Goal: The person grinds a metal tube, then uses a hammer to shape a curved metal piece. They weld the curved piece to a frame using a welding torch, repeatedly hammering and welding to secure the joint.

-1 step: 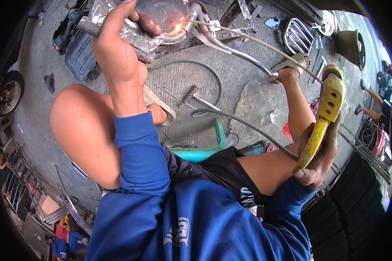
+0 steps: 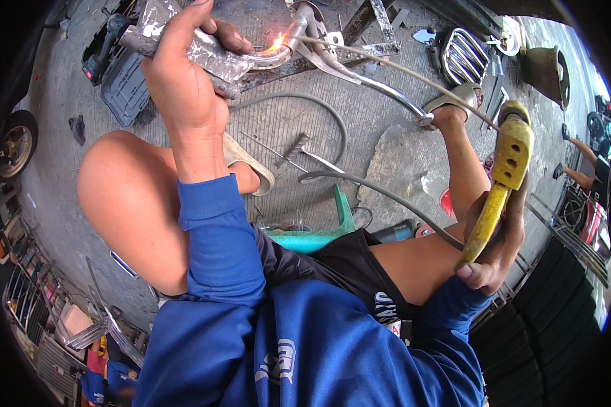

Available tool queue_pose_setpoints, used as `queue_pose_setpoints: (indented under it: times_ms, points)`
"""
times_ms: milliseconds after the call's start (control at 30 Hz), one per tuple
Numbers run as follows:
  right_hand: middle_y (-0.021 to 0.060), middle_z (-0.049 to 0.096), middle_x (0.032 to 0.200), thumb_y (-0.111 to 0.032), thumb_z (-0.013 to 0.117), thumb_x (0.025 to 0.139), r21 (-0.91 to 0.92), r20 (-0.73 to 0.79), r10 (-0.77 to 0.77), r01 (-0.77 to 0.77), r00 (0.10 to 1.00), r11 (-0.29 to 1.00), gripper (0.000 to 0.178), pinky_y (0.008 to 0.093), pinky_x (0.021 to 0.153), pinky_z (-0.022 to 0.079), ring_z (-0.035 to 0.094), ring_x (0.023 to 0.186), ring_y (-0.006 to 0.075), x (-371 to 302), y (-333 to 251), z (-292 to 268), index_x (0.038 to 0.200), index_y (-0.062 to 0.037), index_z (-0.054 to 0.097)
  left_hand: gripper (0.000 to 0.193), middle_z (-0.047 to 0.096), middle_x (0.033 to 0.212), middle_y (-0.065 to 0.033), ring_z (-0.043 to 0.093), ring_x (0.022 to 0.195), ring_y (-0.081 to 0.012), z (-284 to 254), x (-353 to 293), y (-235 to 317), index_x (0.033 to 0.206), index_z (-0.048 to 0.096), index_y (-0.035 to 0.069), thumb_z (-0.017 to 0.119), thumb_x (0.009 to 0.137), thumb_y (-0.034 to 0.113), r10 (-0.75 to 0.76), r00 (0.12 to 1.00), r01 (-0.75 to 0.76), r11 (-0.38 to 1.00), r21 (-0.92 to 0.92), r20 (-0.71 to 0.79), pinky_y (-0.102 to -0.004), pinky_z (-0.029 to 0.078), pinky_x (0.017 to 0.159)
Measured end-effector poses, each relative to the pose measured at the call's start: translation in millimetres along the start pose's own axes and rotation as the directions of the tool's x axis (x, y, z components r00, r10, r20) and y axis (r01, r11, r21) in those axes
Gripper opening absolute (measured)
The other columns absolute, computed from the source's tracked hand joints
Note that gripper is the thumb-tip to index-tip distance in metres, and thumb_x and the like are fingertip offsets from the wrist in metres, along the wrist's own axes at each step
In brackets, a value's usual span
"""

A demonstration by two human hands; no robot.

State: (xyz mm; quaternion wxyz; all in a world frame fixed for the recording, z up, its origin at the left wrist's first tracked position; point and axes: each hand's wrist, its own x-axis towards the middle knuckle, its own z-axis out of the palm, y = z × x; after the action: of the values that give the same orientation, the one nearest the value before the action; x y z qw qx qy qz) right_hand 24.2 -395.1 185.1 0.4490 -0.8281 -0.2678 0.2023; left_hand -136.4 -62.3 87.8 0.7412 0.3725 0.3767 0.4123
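Note:
My right hand (image 2: pixel 504 230) is wrapped round a worn yellow welding electrode holder (image 2: pixel 512 163) at the right. From its jaws a long thin welding rod (image 2: pixel 414 66) runs up and left. Its tip meets a bent metal tube (image 2: pixel 302 27), where an orange glow and a little smoke show. At the upper left, my left hand (image 2: pixel 187 81) grips a metal bracket (image 2: pixel 214 57) with flaking white paint, pressed against the tube beside the glow. From that tube, a shiny metal lever (image 2: pixel 394 98) reaches to a round end by my right foot.
A grey cable (image 2: pixel 400 200) loops over the concrete floor. Between my legs sits a green plastic stool (image 2: pixel 312 239). A wire brush (image 2: pixel 297 146) lies ahead, and an open dark tool case (image 2: pixel 125 88) stands far left. Beyond my right foot are an oval metal grille (image 2: pixel 463 57) and a brown pot (image 2: pixel 544 74).
The electrode holder in my right hand has shifted slightly left, and the rod with it. The glow at the tube looks a little smaller. My left hand and the bracket stay put.

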Motion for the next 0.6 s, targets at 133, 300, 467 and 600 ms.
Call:
queue_pose_setpoints:
  times_ms: [133,300,467,600]
  points:
    - [0.0297,0.071,0.119,-0.072,0.085,0.049,-0.035,0.001,-0.064,0.064,0.998,0.997,0.147,0.0325,0.083,0.058,0.075,0.088,0.0248,3.4,-0.4,1.3,0.157,0.0146,0.036,0.02,0.057,0.076,-0.0064,0.061,0.072,-0.0221,-2.8,4.8,-2.4,0.086,0.062,0.004,0.07,0.095,0.019,0.085,0.991,-0.081,0.996,0.046,-0.104,-0.0362,0.052,0.073]
    - [0.0304,0.07,0.122,-0.076,0.083,0.05,-0.069,-0.009,-0.045,0.045,0.999,0.997,0.146,0.0345,0.09,0.056,0.075,0.099,0.0284,4.8,-0.8,3.3,0.156,0.0138,0.038,0.018,0.057,0.079,-0.0052,0.062,0.071,-0.021,-7.0,4.9,-4.4,0.085,0.063,0.003,0.071,0.094,0.017,0.135,0.989,-0.13,0.988,0.077,-0.062,-0.0337,0.051,0.071]
    - [0.0306,0.068,0.13,-0.074,0.084,0.05,-0.054,0.016,-0.172,0.172,0.985,0.984,0.142,0.0393,0.103,0.051,0.07,0.118,0.0351,7.8,3.0,5.1,0.155,0.0123,0.042,0.014,0.058,0.08,-0.0043,0.062,0.072,-0.0196,-7.5,6.0,-3.7,0.088,0.065,0.003,0.072,0.092,0.015,0.152,0.985,-0.138,0.979,0.151,-0.084,-0.0324,0.05,0.07]
    - [0.0309,0.066,0.134,-0.072,0.084,0.048,-0.031,0.021,-0.102,0.103,0.995,0.994,0.141,0.0395,0.107,0.047,0.067,0.124,0.0374,9.2,1.1,6.0,0.155,0.0105,0.043,0.013,0.058,0.081,-0.004,0.062,0.072,-0.0194,-6.0,5.9,-4.6,0.091,0.066,0.003,0.072,0.092,0.014,0.182,0.98,-0.174,0.98,0.095,-0.082,-0.0321,0.05,0.071]
